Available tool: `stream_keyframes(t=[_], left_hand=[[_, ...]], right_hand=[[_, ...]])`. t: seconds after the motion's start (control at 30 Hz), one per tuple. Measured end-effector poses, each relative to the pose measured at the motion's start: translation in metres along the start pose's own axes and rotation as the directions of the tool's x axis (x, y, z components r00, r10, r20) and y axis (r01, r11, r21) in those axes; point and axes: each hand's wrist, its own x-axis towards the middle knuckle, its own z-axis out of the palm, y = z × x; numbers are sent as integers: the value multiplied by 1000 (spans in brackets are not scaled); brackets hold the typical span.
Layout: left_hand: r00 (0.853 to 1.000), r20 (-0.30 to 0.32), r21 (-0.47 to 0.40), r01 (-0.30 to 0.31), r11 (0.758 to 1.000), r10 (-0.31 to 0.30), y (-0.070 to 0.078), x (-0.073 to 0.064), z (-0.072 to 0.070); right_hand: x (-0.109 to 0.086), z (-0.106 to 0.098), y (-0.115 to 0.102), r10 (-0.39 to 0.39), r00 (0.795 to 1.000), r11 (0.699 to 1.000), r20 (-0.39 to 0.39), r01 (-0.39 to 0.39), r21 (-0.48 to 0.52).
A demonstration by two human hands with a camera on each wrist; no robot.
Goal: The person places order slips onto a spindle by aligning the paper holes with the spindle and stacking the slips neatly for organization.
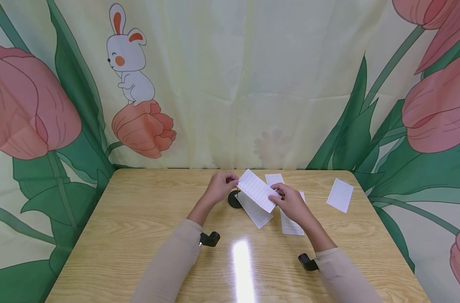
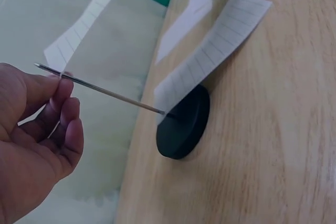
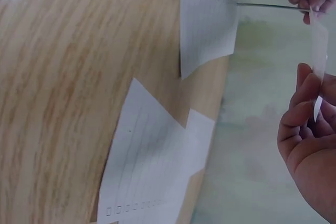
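A white lined paper slip (image 1: 255, 189) is held up between both hands. My left hand (image 1: 219, 188) pinches its left corner, right by the upper end of a thin metal spike (image 2: 115, 95). The spike appears to pass through the slip there. My right hand (image 1: 293, 205) pinches the slip's other end between thumb and fingers. The spike rises from a round black base (image 2: 184, 135) on the table. Low on it, against the base, sits another lined slip (image 2: 220, 40), its free end lifted off the table.
Two more lined slips lie on the wooden table (image 1: 139, 235), one partly under my right hand (image 1: 292, 227) and one behind it (image 1: 274, 179). A single slip (image 1: 340, 195) lies near the right edge. A printed curtain (image 1: 230, 84) hangs behind the table.
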Motion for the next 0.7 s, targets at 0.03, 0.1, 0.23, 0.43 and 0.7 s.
stream_keyframes(t=[0.03, 0.1, 0.23, 0.43, 0.7], left_hand=[[1000, 0, -2, 8, 1000, -8, -2, 0, 1], [1000, 1, -5, 10, 1000, -10, -6, 1, 3], [1000, 2, 1, 23, 1000, -23, -11, 2, 5], [999, -3, 37, 48, 998, -48, -18, 3, 8], [996, -3, 30, 87, 996, -87, -30, 4, 17]], right_hand=[[0, 1, 0, 8, 1000, 1000, 1, -8, -6], [-1, 4, 2, 15, 1000, 999, 3, -15, -29], [-3, 11, 6, 18, 1000, 998, 6, -18, -63], [-6, 20, 9, 36, 999, 996, 1, -36, -86], [-8, 33, 15, 88, 996, 986, 13, -86, -145]])
